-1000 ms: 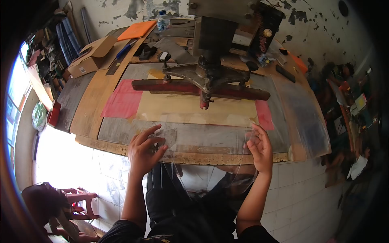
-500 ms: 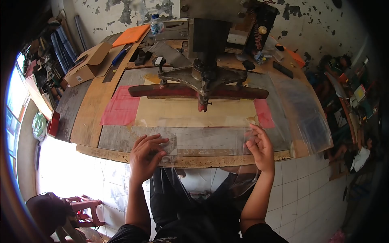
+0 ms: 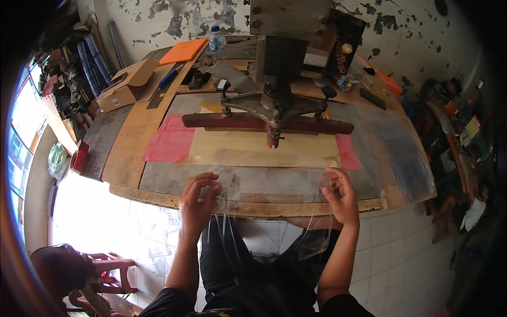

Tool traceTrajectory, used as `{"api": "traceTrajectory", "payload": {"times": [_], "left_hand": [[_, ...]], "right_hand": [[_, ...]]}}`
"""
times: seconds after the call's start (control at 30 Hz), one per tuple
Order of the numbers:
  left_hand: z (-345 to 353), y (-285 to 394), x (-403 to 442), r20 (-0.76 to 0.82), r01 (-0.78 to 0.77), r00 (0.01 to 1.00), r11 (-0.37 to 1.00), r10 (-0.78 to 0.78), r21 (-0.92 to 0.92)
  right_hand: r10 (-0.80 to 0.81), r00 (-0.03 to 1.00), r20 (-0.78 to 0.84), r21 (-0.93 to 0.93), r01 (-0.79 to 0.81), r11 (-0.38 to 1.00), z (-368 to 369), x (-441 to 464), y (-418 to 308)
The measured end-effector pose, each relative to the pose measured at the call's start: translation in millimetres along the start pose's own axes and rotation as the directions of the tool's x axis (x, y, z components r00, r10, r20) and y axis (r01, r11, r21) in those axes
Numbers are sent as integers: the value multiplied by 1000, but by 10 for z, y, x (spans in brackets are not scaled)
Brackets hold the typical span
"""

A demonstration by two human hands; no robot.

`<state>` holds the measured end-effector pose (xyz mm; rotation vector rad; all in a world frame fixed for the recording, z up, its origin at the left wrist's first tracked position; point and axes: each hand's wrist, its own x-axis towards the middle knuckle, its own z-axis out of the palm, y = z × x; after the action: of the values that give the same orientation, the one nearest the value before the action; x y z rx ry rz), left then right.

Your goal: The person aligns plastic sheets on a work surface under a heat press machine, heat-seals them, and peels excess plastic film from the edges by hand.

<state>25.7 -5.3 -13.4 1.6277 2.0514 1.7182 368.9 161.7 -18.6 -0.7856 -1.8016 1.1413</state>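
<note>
A clear plastic sheet (image 3: 274, 193) stretches between my two hands at the table's front edge and hangs down toward my lap. My left hand (image 3: 198, 203) pinches its left side, thumb against fingers. On the other side my right hand (image 3: 340, 197) grips the sheet's right edge between thumb and fingertips. Just beyond lies a pale yellow sheet (image 3: 253, 150) with a pink piece (image 3: 170, 138) at its left and another at its right. Over it stands a press head with a dark red bar (image 3: 311, 126), apart from both hands.
At the back left are a cardboard box (image 3: 127, 87), an orange folder (image 3: 182, 51) and a water bottle (image 3: 216, 40). Clear sheets (image 3: 404, 158) lie on the right. A person (image 3: 63, 269) sits by a red stool (image 3: 113, 269) at lower left; other people are at far right.
The camera view has shifted a little. My left hand's fingers have closed from a more spread pose onto the sheet; my right hand keeps its grip. The sheet's hanging folds have changed shape.
</note>
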Motion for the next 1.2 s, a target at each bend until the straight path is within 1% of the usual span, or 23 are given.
{"api": "traceTrajectory", "payload": {"times": [0.07, 0.1, 0.2, 0.23, 0.27, 0.3, 0.43, 0.5, 0.53, 0.6, 0.63, 0.7, 0.73, 0.8, 0.87, 0.9, 0.93, 0.97, 1.0, 1.03, 1.1, 1.13, 1.2], "left_hand": [[-59, 65, 83, 22, -232, 972, 951, 232, 205], [-90, 73, 126, 19, -230, 973, 950, 232, 211], [-173, 13, 284, 127, -318, 946, 924, 297, 213], [-202, -39, 305, 124, -316, 947, 923, 295, 218], [-233, -88, 315, 214, -206, 963, 962, 166, 181], [-242, -132, 313, 308, -89, 951, 984, 38, 153], [-181, -272, 228, 261, -47, 965, 994, 20, 97], [-223, -251, 213, 297, 95, 952, 993, -70, -70], [-256, -231, 224, 297, 99, 952, 993, -74, -69], [-310, -183, 270, 473, 56, 881, 992, 2, -109], [-306, -172, 297, 470, 59, 882, 992, -1, -109], [-274, -156, 345, 462, -166, 869, 984, 176, -61], [-265, -173, 343, 461, -166, 870, 984, 176, -63], [-245, -215, 338, 448, -140, 874, 980, 190, -141], [-257, -192, 347, 444, -121, 875, 974, 195, -191], [-255, -183, 345, 435, -101, 878, 966, 199, -238], [-244, -187, 335, 438, -99, 877, 966, 199, -239], [-236, -192, 315, 457, -54, 874, 967, 167, -250], [-231, -197, 290, 475, -9, 869, 966, 135, -258], [-202, -224, 254, 477, -7, 869, 966, 133, -258], [-132, -287, 184, 447, 150, 894, 927, 20, -343], [-142, -285, 182, 447, 152, 894, 927, 18, -342], [-170, -251, 196, 469, 146, 883, 951, -2, -271]], "right_hand": [[-39, 999, -24, -24, 38, 999, 5, 7, 7], [-42, 999, -19, -20, 42, 999, 11, 7, 8], [-60, 997, -57, -24, 59, 998, 26, 4, 10], [-57, 996, -61, -35, 55, 998, 25, 0, 12], [-53, 996, -66, -46, 50, 998, 25, -7, 13], [-52, 997, -62, -43, 49, 998, 28, -14, 11], [-55, 996, -75, -33, 53, 998, 41, -17, 5], [-56, 996, -75, -45, 53, 998, 32, -25, 24], [-53, 996, -73, -6, 53, 999, 26, -24, 39], [-49, 997, -65, 30, 51, 998, 29, -29, 59], [-48, 994, -94, 72, 55, 996, 38, -45, 70], [-48, 991, -123, 109, 61, 992, 18, -73, 109], [-73, 990, -118, 146, 90, 985, -14, -88, 146], [-97, 988, -117, 181, 118, 977, -49, -93, 190], [-158, 975, -159, 246, 194, 950, -50, -111, 204], [-153, 975, -162, 244, 190, 951, -57, -121, 206], [-173, 972, -158, 236, 207, 950, -63, -119, 209], [-193, 969, -152, 227, 224, 948, -67, -113, 211], [-191, 970, -153, 227, 222, 948, -68, -110, 210], [-181, 974, -135, 219, 207, 953, -67, -108, 205], [-167, 979, -114, 212, 188, 959, -52, -98, 185], [-147, 983, -114, 185, 166, 969, -32, -81, 163], [-126, 986, -113, 158, 143, 977, -10, -56, 109]]}}
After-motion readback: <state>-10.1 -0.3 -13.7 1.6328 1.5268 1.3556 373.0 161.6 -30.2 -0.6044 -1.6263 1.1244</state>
